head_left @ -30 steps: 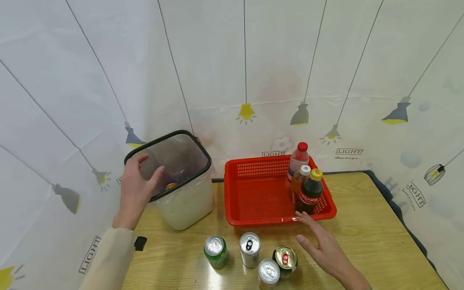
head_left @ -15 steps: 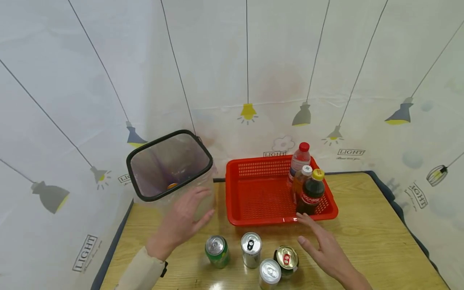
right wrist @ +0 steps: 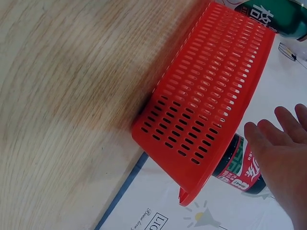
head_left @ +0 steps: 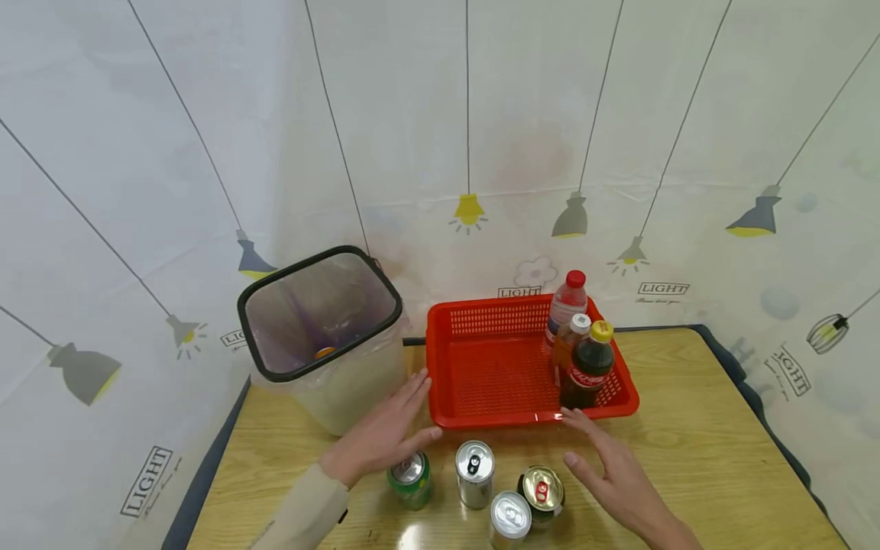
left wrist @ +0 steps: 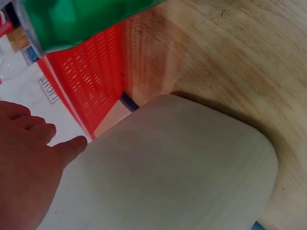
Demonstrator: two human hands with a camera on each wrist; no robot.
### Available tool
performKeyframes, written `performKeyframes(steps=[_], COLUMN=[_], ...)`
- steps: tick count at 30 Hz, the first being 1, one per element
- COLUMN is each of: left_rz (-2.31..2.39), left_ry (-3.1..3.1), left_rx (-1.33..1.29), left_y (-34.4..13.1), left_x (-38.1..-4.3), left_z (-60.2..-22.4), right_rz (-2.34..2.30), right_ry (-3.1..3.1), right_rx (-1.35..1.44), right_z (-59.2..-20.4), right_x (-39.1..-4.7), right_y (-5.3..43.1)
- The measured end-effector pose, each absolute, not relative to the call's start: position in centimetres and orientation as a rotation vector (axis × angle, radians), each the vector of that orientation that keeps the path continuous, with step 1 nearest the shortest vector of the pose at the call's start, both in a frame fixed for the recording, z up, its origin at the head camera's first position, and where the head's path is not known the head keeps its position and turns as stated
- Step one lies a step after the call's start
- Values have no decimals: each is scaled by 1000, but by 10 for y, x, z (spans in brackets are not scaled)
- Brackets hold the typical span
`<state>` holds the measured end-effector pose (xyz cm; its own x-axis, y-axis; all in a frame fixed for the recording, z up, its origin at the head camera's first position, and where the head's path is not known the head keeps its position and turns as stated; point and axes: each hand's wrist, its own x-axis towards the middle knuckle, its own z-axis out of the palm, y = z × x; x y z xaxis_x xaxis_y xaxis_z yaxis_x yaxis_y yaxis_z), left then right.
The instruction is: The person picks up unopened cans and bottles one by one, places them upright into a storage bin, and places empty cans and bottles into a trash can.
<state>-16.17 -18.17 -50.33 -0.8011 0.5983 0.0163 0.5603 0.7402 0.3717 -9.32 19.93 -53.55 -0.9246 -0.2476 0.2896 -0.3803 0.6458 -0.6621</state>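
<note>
My left hand (head_left: pixel 381 439) reaches over a green can (head_left: pixel 414 493), its fingers extended toward the left front corner of a red basket (head_left: pixel 495 420). In the left wrist view the green can (left wrist: pixel 81 21) shows close at the top. My right hand (head_left: pixel 615 485) holds nothing; its fingertips hover right at the basket's front rim, thumb apart. A silver can (head_left: pixel 474 481) with a black tab, a pale can (head_left: pixel 509 521) and a dark can with a gold lid (head_left: pixel 543 495) stand upright between my hands.
Inside the basket's right end stand a red-capped bottle (head_left: pixel 566 309), a white-capped bottle (head_left: pixel 567 347) and a yellow-capped cola bottle (head_left: pixel 587 374). A bag-lined bin (head_left: pixel 357 389) with a black rim stands at the left, something orange inside. A printed curtain (head_left: pixel 522 114) hangs behind the wooden table (head_left: pixel 694 428).
My left hand has come out from over the bin, moving right and toward me, to above the green can. My right hand has stayed nearly still.
</note>
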Motion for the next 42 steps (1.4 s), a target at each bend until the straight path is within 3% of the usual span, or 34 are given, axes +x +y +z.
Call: performKeyframes(steps=[17,32,42], left_rz=[460,369,351], left_ry=[2823,2832,2834], left_rx=[878,873,857], left_y=[-164,-160,-158], left_x=[-186,-188,-185], left_z=[-516,-520,-516], right_rz=[1122,1473,1789], right_ry=[-2746,-3048,-3160], right_rx=[550,757,621], right_z=[-535,-550,-574], right_x=[-79,-79,-87], right_y=[199,213,197])
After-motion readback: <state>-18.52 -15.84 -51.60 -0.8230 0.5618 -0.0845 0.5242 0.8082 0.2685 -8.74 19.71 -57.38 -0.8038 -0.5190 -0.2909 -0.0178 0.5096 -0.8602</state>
